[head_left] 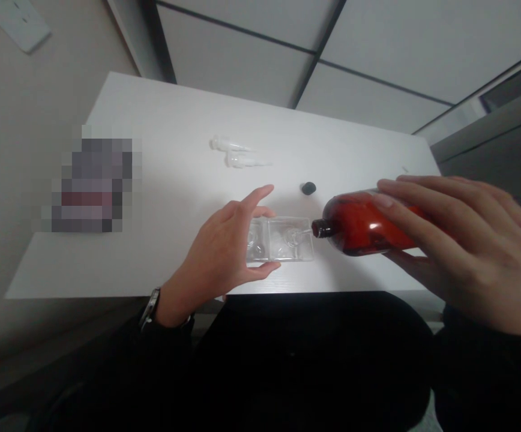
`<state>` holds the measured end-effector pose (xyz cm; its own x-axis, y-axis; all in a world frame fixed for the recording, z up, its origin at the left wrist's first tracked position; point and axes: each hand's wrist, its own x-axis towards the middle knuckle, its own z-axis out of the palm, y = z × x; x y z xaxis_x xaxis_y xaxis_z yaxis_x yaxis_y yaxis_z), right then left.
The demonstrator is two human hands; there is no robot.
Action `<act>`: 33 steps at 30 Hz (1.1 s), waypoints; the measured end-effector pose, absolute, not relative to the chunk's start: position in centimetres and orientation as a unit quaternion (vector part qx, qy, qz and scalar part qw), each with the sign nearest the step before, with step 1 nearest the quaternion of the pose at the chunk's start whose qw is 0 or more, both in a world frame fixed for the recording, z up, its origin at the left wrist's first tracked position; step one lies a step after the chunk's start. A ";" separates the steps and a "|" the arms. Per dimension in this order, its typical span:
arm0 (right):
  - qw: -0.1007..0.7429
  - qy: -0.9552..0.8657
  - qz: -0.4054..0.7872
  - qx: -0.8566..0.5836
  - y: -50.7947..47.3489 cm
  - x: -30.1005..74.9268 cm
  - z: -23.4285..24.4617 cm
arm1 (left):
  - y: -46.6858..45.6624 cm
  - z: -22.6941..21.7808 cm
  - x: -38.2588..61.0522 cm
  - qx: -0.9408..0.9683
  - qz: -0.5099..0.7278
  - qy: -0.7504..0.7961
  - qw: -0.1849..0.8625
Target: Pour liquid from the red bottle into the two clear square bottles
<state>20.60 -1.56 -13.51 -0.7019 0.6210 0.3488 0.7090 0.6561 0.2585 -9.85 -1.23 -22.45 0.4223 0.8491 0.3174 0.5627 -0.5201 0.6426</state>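
Left hand [218,249] gripping clear plastic box [304,247] on white table [152,258], thumb and fingers across its sides. Right hand [472,246] wrapped around red-brown bottle [359,225], tipped sideways, uncapped mouth at box's right end. Black cap [308,188] behind; two clear tubes [245,161] farther back.

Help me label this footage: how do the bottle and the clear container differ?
The bottle is reddish and rounded; the clear container is colourless and boxy. The bottle tips sideways in the right hand; the clear container sits on the table, gripped by the left hand. Both look shiny.
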 end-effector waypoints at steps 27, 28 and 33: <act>0.414 -0.745 0.082 -0.517 -10.1 20.9 -17.0 | -4.0 -25.0 -14.5 0.742 0.306 0.482 0.352; 0.417 -0.739 0.093 -0.521 -10.5 21.0 -17.1 | -4.1 -24.8 -14.4 0.739 0.295 0.497 0.347; 0.425 -0.738 0.091 -0.516 -11.4 21.4 -17.6 | -4.5 -24.4 -14.1 0.733 0.275 0.525 0.334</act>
